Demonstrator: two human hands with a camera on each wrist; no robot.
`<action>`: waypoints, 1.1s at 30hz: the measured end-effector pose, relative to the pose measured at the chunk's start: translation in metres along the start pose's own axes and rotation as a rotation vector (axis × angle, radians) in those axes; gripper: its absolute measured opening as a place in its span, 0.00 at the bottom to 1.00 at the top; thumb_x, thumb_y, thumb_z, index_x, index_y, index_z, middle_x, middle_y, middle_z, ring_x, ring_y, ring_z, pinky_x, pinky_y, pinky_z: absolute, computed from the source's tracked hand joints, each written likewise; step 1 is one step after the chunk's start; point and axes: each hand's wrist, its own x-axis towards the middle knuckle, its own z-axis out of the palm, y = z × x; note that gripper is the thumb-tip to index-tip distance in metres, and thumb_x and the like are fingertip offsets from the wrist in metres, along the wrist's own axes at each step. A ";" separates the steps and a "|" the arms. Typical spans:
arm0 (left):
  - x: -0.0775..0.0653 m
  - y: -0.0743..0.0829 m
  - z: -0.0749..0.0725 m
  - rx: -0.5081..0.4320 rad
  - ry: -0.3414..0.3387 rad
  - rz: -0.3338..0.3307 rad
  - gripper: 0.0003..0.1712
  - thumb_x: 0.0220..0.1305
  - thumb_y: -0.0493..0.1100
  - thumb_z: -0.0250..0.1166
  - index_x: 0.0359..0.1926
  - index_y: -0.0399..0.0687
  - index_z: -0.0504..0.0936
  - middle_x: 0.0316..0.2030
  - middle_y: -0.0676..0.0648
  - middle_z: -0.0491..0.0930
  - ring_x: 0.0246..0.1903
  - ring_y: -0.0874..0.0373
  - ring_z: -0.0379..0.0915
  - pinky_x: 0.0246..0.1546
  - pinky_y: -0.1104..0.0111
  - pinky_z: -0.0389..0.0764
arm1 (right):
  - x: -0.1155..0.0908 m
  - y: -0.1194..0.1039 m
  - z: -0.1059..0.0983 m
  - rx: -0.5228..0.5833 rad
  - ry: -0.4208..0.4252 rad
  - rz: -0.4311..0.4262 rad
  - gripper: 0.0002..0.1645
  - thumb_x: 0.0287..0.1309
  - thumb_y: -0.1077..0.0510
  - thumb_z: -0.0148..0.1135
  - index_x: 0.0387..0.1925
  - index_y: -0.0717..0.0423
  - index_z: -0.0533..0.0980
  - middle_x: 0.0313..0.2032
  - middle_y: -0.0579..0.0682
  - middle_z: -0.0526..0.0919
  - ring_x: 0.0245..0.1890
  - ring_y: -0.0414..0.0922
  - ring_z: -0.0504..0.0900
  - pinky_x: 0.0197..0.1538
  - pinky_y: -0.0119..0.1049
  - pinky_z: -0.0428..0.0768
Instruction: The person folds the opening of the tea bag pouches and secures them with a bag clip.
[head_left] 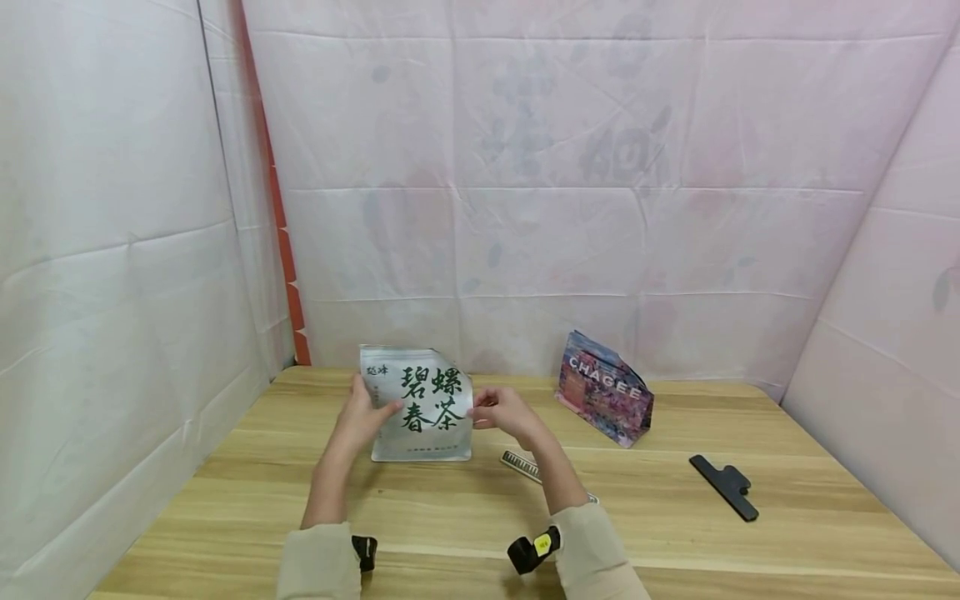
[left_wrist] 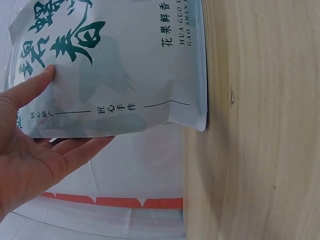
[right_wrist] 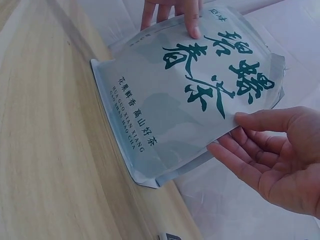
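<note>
Silver tea bag point(head_left: 423, 407) standing upright between both hands toward table's point(head_left: 442, 525) far side, left of purple bag point(head_left: 602, 393). Left hand point(head_left: 363, 414) gripping its left edge, thumb lying across front, fingers reaching behind. Right hand point(head_left: 504, 412) pinching right edge.

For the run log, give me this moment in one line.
left hand: grips pale pouch | right hand: touches its opposite edge | black clip: on table
</note>
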 end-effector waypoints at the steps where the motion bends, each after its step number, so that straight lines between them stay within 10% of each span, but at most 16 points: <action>1: 0.000 0.000 0.001 0.000 0.000 0.000 0.48 0.59 0.41 0.63 0.65 0.28 0.39 0.64 0.23 0.44 0.62 0.31 0.43 0.59 0.47 0.49 | 0.000 0.000 -0.001 -0.002 -0.003 0.001 0.05 0.54 0.71 0.56 0.32 0.73 0.70 0.29 0.55 0.74 0.32 0.47 0.78 0.45 0.50 0.75; 33: -0.001 0.005 0.008 -0.003 -0.019 -0.029 0.50 0.60 0.41 0.63 0.67 0.30 0.35 0.65 0.26 0.40 0.63 0.32 0.40 0.59 0.46 0.49 | -0.016 -0.017 -0.011 -0.029 -0.088 -0.010 0.09 0.59 0.70 0.52 0.36 0.79 0.68 0.32 0.62 0.76 0.37 0.61 0.77 0.45 0.50 0.75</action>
